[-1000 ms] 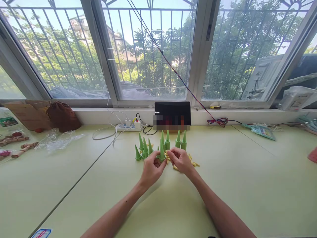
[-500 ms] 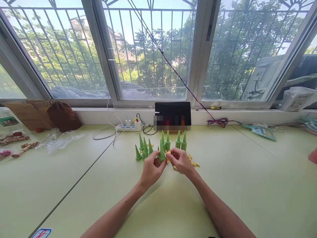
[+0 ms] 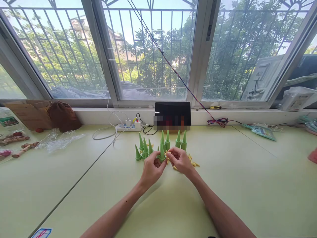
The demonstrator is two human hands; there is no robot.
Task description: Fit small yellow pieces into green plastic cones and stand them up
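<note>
We see left hand (image 3: 151,168) pinched around base of green cone (image 3: 161,152), upright, mid-table. Right hand (image 3: 180,161): fingertips closed on yellow piece (image 3: 168,153), touching cone's base. Other cones (image 3: 178,140) crowd just behind and left. Loose yellow pieces (image 3: 193,162) lie right. Black device (image 3: 172,114) blocks far edge. Bare table (image 3: 247,185) gives open room near us and on both sides.
</note>
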